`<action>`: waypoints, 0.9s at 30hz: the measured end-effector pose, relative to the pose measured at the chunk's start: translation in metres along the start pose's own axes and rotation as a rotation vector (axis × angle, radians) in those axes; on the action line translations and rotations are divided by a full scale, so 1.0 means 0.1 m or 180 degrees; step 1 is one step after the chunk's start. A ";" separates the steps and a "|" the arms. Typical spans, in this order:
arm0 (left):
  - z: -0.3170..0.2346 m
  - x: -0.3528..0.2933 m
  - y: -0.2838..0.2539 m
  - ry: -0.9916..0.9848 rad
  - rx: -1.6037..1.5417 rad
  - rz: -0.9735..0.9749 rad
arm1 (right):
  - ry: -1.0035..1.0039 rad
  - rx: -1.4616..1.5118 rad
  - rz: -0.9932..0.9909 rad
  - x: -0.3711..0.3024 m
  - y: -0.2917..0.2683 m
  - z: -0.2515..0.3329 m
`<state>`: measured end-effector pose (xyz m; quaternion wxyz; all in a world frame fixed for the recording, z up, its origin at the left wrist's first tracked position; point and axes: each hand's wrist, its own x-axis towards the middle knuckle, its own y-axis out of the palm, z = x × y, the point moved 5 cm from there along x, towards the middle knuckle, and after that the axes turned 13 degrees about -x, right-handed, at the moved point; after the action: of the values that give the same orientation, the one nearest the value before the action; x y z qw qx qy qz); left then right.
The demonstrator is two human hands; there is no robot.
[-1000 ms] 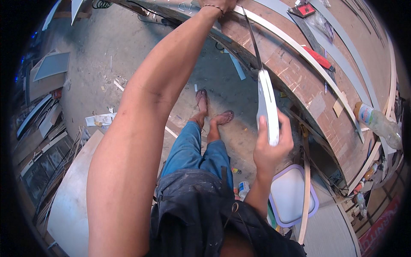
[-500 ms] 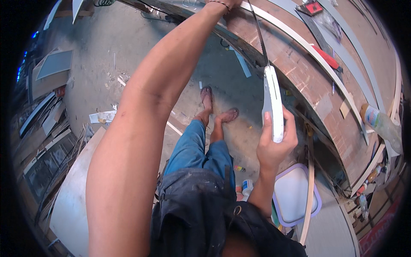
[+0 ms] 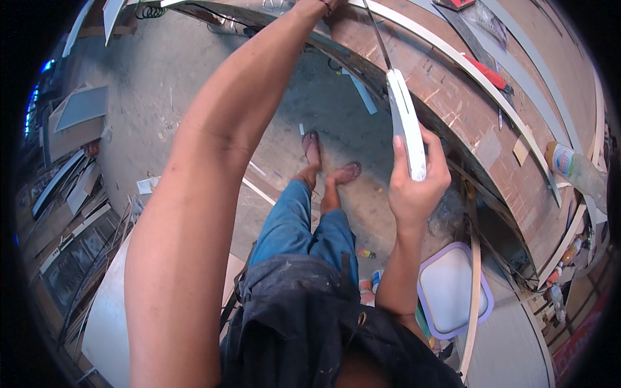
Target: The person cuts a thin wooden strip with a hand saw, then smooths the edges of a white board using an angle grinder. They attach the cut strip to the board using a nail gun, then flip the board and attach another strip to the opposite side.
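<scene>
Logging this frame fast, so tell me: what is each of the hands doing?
Left hand: at the picture's top edge on the workbench; grip cannot be told.
Right hand: closed around a white saw handle.

The tool's white handle [image 3: 407, 123] looked smooth, glossy plastic, its thin blade [image 3: 376, 35] dull metal, above the rough, matt wooden workbench [image 3: 453, 97].

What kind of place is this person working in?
Probably a carpentry or panel workshop: a long brown wooden workbench strewn with pale strips, flat boards stacked at the left, and a white-handled handsaw in the right hand.
</scene>
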<state>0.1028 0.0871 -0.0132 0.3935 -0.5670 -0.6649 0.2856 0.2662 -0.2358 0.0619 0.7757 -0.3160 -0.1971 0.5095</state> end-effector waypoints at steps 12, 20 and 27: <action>0.00 -0.03 -0.03 0.0032 -0.0208 -0.0023 | -0.0008 -0.0001 0.0028 0.01 -0.14 -0.01; 0.01 -0.02 0.00 0.0069 -0.0081 -0.0072 | -0.0031 0.0012 0.0034 0.08 0.02 0.07; -0.03 -0.05 -0.09 -0.0035 -0.0267 0.0067 | -0.0066 0.0041 -0.0023 0.13 0.04 0.07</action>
<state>0.1005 0.0805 -0.0054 0.3627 -0.5883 -0.6724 0.2647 0.2640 -0.2206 0.0638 0.7775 -0.3050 -0.2031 0.5111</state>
